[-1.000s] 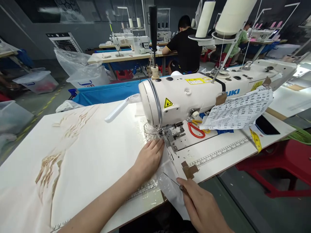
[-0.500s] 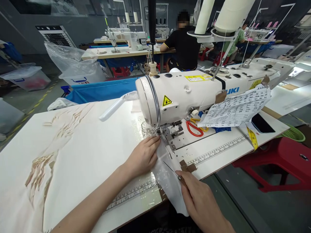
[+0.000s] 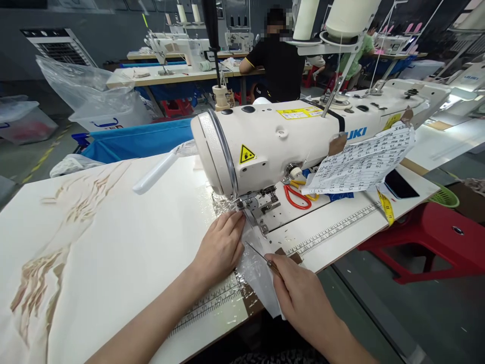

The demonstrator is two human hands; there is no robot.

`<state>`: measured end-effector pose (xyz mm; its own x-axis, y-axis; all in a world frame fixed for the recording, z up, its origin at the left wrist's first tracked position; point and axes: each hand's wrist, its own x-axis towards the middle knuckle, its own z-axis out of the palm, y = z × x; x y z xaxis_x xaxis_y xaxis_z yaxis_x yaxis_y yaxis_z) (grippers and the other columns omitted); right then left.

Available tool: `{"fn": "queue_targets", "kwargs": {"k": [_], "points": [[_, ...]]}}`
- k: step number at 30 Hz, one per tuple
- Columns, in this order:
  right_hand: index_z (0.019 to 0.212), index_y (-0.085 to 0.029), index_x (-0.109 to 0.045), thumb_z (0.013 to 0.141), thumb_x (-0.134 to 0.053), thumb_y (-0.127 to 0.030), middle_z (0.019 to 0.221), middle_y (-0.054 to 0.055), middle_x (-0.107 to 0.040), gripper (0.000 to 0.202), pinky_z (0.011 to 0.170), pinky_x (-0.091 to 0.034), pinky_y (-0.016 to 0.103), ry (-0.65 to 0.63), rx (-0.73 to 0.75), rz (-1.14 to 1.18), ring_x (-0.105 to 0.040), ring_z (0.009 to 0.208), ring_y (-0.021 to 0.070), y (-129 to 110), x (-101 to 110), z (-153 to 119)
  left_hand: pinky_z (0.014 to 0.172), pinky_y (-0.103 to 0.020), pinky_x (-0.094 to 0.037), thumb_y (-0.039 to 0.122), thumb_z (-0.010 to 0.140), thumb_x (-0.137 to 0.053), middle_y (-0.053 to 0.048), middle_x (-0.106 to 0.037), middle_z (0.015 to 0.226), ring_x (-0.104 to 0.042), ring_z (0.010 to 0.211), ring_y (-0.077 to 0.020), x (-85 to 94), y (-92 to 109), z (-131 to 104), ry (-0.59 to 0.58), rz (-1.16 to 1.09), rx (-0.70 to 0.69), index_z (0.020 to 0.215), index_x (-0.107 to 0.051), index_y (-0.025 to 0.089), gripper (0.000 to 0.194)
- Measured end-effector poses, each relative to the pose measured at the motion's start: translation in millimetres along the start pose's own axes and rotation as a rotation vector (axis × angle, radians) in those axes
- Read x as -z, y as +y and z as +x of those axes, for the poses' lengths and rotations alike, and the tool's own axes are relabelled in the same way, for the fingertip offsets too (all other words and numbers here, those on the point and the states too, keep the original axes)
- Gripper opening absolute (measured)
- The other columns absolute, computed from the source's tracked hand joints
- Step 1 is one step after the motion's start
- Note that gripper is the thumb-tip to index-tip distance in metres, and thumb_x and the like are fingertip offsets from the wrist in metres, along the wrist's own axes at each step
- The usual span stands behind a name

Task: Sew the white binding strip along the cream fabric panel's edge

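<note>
The white table is spread beneath and around both hands, and the sewing machine is set on it beyond them. Crumpled cloth is seen on the tabletop, well to the left of both hands. The paper list is attached to the machine, beyond and to the right of the right hand. The thin white piece lies between the hands. The left hand is laid palm down, its fingers close together near the needle area; whether anything is pinched beneath cannot be told. By the right hand, the awl is grasped, its tip directed towards the left hand over the white piece. Red-handled scissors are placed beyond the right hand.
</note>
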<state>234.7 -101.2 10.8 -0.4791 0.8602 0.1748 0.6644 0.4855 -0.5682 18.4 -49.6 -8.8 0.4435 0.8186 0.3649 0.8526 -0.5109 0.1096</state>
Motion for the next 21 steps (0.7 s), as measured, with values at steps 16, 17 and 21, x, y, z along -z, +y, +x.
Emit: {"fn": "queue_targets", "kwargs": {"k": [16,17,21], "points": [[0.119,-0.011,-0.059,0.088,-0.038,-0.003,0.102,0.013,-0.072,0.038,0.069,-0.058,0.035,-0.018,-0.008,-0.115,-0.072,0.087,0.0253,-4,-1,22,0.108,-0.049,-0.04,0.02,0.094,-0.035,-0.02,-0.056,0.136,-0.049,0.128,-0.032,4.4,17,-3,0.012,0.1,-0.029,0.132,-0.052,0.002,0.046],[0.119,-0.012,-0.059,0.089,-0.038,-0.003,0.102,0.012,-0.072,0.038,0.07,-0.057,0.035,-0.029,-0.015,-0.117,-0.071,0.087,0.0253,-4,-2,24,0.108,-0.05,-0.04,0.02,0.094,-0.035,-0.02,-0.057,0.136,-0.049,0.128,-0.032,4.5,17,-3,0.016,0.1,-0.031,0.132,-0.053,0.002,0.045],[0.118,-0.013,-0.059,0.09,-0.04,-0.003,0.102,0.012,-0.072,0.036,0.066,-0.056,0.034,-0.059,-0.039,-0.128,-0.071,0.085,0.0256,-5,-3,31,0.109,-0.05,-0.038,0.02,0.095,-0.035,-0.018,-0.057,0.135,-0.048,0.128,-0.0308,4.1,14,-2,0.021,0.124,-0.029,0.132,-0.054,0.006,0.043]]}}
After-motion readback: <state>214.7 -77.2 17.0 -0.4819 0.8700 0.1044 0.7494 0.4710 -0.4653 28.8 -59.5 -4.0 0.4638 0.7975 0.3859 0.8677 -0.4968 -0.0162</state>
